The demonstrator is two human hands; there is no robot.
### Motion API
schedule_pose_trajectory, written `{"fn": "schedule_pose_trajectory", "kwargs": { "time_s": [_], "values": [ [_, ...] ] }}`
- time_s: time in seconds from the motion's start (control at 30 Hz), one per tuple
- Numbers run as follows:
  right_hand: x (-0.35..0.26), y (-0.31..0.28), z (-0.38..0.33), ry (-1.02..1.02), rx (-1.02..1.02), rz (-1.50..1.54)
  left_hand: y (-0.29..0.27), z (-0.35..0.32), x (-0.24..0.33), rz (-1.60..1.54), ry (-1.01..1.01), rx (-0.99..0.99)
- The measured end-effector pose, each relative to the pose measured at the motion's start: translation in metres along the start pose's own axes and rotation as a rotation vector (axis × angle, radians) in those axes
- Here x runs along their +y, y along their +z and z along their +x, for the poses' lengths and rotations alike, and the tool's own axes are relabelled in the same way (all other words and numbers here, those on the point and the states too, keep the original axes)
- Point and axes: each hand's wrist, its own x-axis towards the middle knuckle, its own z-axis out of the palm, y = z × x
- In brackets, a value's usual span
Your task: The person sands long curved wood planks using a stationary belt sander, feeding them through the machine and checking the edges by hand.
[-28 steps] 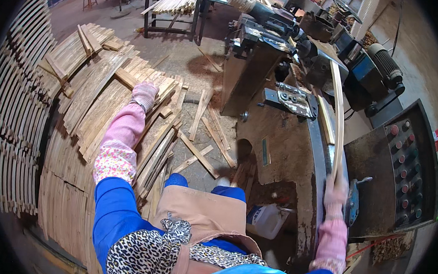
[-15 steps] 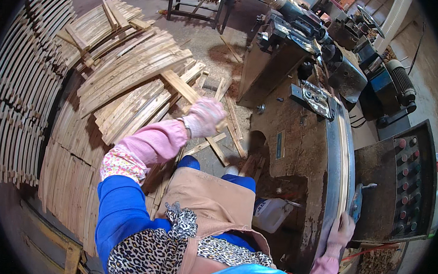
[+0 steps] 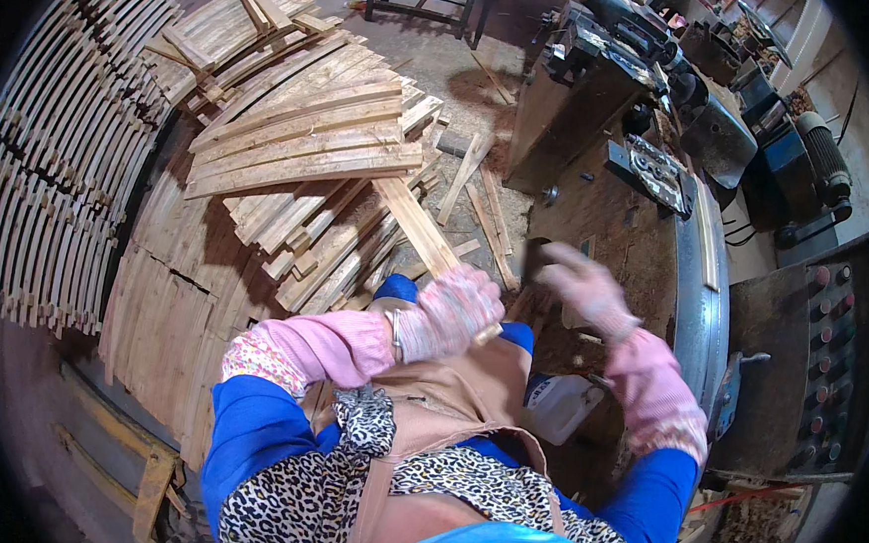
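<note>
My gloved left hand [image 3: 449,314] is wrapped round a pale wooden slat [image 3: 413,220]. The slat slants from beside the wood pile toward my lap, its near end poking out past my fist. My gloved right hand [image 3: 588,291] hovers to the right of it, fingers stretched out toward the slat and slightly blurred, with nothing seen in them. Another wooden strip [image 3: 705,233] lies along the curved metal edge [image 3: 697,337] of the machine.
Stacked boards [image 3: 303,139] rise at the left, beside a tall rack-like stack of slats [image 3: 63,159]. Loose offcuts [image 3: 492,220] litter the floor. At the right stand the machine body [image 3: 610,247], a motor [image 3: 822,156] and a control panel [image 3: 807,364]. A white jug [image 3: 561,407] sits below.
My right hand has left the strip on the machine edge and swung left in front of me. My left hand has drawn the slat nearer to my lap. The view has shifted slightly.
</note>
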Motion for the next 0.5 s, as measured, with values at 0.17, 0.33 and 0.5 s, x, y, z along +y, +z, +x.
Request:
{"fn": "schedule_pose_trajectory", "kwargs": {
  "time_s": [0.17, 0.33, 0.5],
  "values": [
    [-0.002, 0.127, 0.031, 0.463, -0.725, 0.939, 0.002, -0.024, 0.032, -0.088, 0.154, 0.270],
    [-0.029, 0.092, -0.007, 0.366, -0.526, 0.839, -0.043, -0.070, -0.047, -0.549, -0.038, 0.339],
    [-0.059, -0.021, -0.125, 0.446, -0.406, 0.411, -0.013, -0.152, -0.215, 0.245, -0.571, 0.291]
  ]
}}
